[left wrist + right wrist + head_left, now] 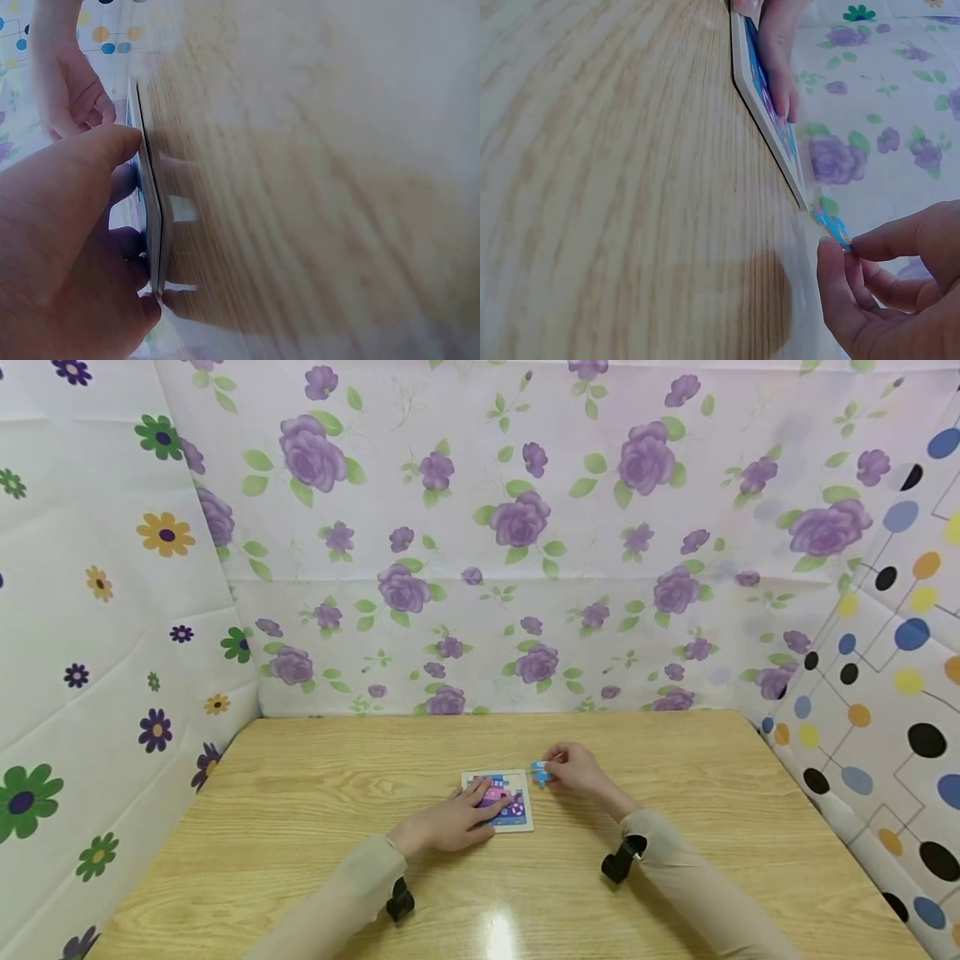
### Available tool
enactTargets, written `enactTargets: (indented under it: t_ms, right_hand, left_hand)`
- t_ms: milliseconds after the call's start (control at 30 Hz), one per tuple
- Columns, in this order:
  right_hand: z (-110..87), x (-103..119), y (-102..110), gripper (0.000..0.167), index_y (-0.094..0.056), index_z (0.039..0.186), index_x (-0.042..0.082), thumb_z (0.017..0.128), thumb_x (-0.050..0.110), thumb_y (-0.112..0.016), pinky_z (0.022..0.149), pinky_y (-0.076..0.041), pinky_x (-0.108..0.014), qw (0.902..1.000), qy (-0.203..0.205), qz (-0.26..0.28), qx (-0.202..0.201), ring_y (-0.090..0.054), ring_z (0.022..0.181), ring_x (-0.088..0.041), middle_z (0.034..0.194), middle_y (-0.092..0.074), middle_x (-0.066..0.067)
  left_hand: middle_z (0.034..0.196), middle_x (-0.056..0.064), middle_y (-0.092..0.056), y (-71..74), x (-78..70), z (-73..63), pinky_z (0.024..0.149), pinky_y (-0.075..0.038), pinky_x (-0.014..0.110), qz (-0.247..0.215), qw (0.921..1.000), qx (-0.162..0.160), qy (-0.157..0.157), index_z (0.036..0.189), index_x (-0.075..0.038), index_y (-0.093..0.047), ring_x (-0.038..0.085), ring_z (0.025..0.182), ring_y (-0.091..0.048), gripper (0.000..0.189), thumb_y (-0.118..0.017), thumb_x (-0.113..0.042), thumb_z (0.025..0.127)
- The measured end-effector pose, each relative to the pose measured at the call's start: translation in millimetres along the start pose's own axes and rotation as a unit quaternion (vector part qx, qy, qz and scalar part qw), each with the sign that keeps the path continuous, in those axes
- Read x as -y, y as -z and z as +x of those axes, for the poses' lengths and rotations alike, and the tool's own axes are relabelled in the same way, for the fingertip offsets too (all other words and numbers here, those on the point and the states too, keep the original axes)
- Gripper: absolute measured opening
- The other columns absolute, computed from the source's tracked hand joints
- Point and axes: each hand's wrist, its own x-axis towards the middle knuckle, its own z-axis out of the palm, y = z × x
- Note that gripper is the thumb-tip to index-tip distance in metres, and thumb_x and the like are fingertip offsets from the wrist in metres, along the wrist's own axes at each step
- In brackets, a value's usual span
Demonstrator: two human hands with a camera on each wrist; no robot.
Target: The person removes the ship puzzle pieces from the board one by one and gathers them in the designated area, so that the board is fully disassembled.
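Pinching the blue puzzle piece [540, 773] by one side: R hand [573, 768], thumb & index closed to the piece's thickness, other fingers curled in behind, most of the piece sticking out past the tips; puzzle tray [528, 806] just L of those fingertips, w/ a small gap betw. its corner and the piece in the R wrist view; L hand [453, 821] lies over the tray, fingers spread & nearly straight on the printed picture [516, 810], thumb by the near edge, prob. steadying it rather than gripping.

Step in hand, I'd judge: lining up the piece at the tray's far R corner; next move calls for a short shift L of the R fingertips, any turn needed to match the outline, then a light press, w/ L fingers clear of the spot.

Farther out: wood table [322, 777] under both hands; sleeves [705, 877] behind the wrists, cut off at the frame's bottom; floral cloth [480, 610] beyond the fingertips.

Hard to make out: picture's L part, hidden under L fingers; piece's gripped side, behind R fingers; L wrist view has the tray near edge-on, so its face barely shows; can't tell which slot fits.
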Motion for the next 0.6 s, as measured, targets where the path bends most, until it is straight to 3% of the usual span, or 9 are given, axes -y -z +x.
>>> enactTargets:
  t_ms: [600]
  right_hand:
    - [-0.7, -5.7, 11.7, 0.012, -0.063, 0.1, -0.002, 0.093, 0.006, -0.058, 0.053, -0.054, -0.025, 0.9991, -0.029, -0.03, -0.011, -0.063, 0.064, -0.014, 0.082, -0.064, -0.011]
  left_hand:
    - [0.162, 0.019, -0.006, 4.8, -2.7, -2.3, 0.121, -0.016, 0.053, 0.008, 1.0, -0.003, -0.005, 0.156, -0.025, -0.021, 0.034, 0.151, -0.004, 0.056, -0.037, -0.04, 0.104]
